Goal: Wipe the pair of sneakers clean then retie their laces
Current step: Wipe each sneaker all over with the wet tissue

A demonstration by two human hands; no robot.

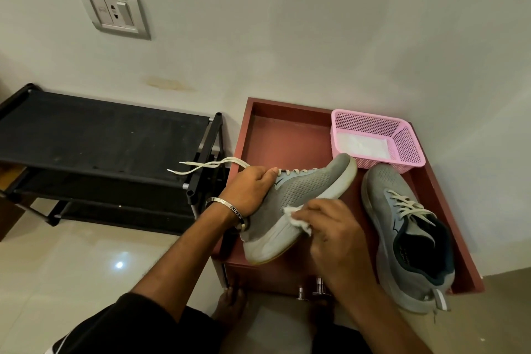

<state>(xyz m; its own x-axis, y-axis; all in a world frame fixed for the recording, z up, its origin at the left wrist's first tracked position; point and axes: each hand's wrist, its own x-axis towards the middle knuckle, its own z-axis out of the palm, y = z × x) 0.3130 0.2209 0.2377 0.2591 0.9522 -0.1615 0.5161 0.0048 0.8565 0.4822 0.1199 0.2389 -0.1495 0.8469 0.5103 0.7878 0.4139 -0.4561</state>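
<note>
On sneaker (301,195), wipe-pinching right grip (333,236)

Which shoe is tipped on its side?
The sneaker in the left hand, tipped so its pale sole shows while the right hand presses a white wipe on it. The other sneaker sits flat on the red cabinet top.
</note>
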